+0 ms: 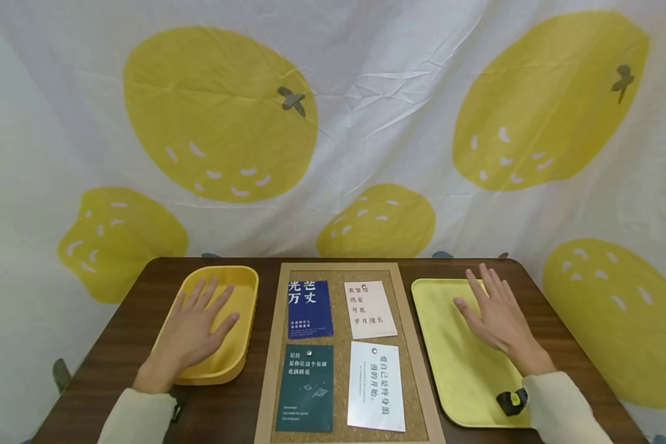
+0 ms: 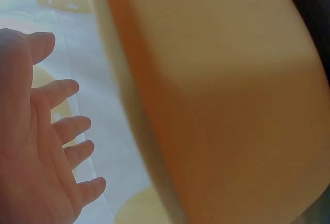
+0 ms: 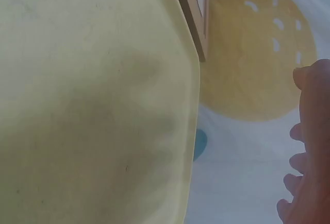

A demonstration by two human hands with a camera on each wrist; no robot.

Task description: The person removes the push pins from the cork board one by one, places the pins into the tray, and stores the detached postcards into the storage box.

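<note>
My left hand (image 1: 195, 327) hovers with spread fingers over a deep yellow-orange bin (image 1: 238, 364); it holds nothing. On the other side, my right hand (image 1: 496, 317) is held, fingers extended, above a flat pale-yellow tray (image 1: 449, 370), also holding nothing. Between them lies a wood-framed cork board (image 1: 340, 370). Four-cornered cards are on it: a blue card (image 1: 309, 311) and a pinkish card (image 1: 370, 311) at the far end, a dark green card (image 1: 305, 391) and a white card (image 1: 375, 388) nearer. Round metal pushpins show on the green, white and pinkish cards.
Everything stands on a dark wooden table (image 1: 94, 376). Behind its far edge hangs a white curtain (image 1: 361, 142) printed with big yellow lemons. A black wrist-worn device (image 1: 512, 402) sits at my right cuff.
</note>
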